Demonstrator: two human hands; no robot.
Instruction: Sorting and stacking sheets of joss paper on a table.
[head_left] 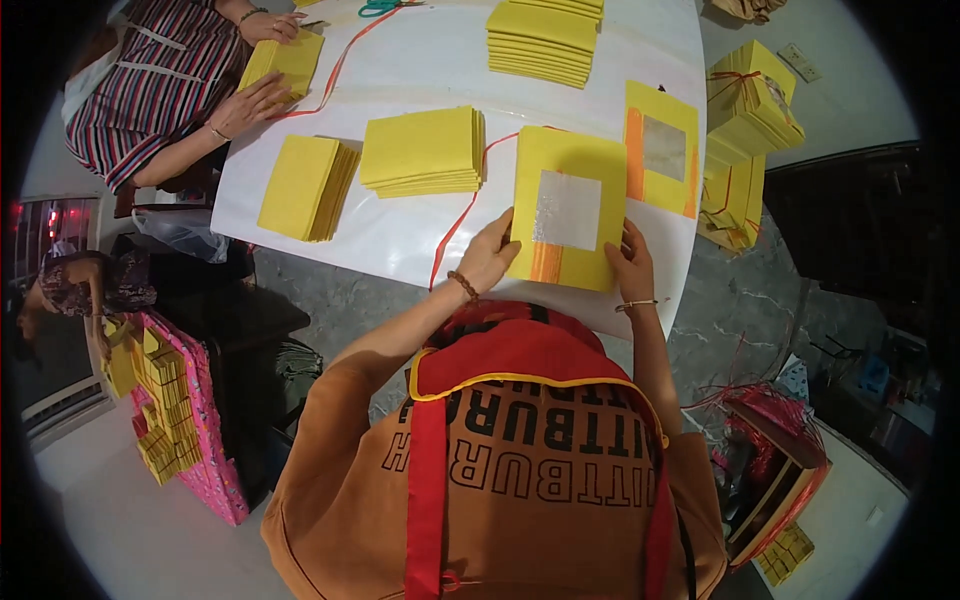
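A stack of yellow paper sheets (580, 160), its top sheet bearing a silver foil square and an orange stripe, lies on the white table (400, 230) near its front edge. My left hand (490, 255) grips the stack's left lower edge, a bead bracelet on the wrist. My right hand (630, 262) holds the stack's lower right corner, with a thin bangle on that wrist. A red ribbon (455, 228) runs along the table under the stack's left side. A second yellow sheet with a silver square (662, 150) lies just to the right.
Other yellow paper stacks (422, 150) (305, 188) (545, 40) lie across the table. Another person in a striped shirt (160, 80) handles a stack (285, 60) at the far left. Tied bundles (750, 100) sit right of the table. A pink box of yellow paper (180, 420) stands on the floor.
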